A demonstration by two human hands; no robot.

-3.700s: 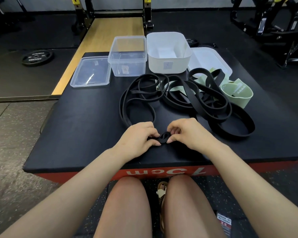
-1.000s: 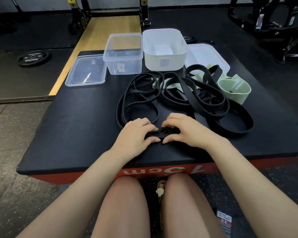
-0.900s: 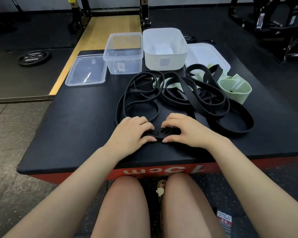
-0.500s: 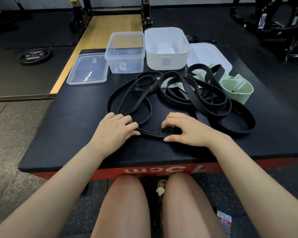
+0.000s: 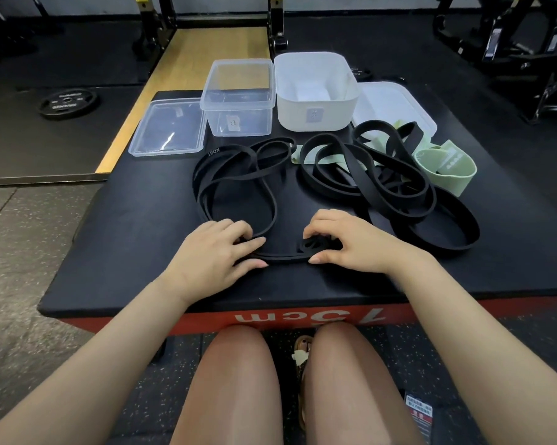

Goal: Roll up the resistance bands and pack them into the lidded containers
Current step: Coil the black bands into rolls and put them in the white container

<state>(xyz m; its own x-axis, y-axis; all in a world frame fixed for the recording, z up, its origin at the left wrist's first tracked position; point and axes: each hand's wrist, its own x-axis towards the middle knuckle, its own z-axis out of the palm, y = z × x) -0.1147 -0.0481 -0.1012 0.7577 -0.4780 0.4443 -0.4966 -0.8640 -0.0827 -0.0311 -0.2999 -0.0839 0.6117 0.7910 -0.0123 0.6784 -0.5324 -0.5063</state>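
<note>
A thin black resistance band (image 5: 235, 175) lies in loose loops on the black platform (image 5: 135, 239). My right hand (image 5: 351, 242) pinches its small rolled-up end (image 5: 315, 244) near the front edge. My left hand (image 5: 216, 255) presses the flat strand leading to that roll. Wider black bands (image 5: 399, 187) lie tangled to the right, with pale green fabric bands (image 5: 447, 165) beside and under them. A clear container (image 5: 238, 97) and a white container (image 5: 315, 91) stand open at the back.
A clear lid (image 5: 168, 128) lies left of the clear container, and a white lid (image 5: 395, 107) lies right of the white one. The platform's red front edge is just below my wrists. A weight plate (image 5: 66, 102) sits on the floor at left.
My left hand slid left along the thin band, stretching a straight strand out from the roll. The band's loops shifted left, apart from the wider bands. My right hand stayed on the roll.
</note>
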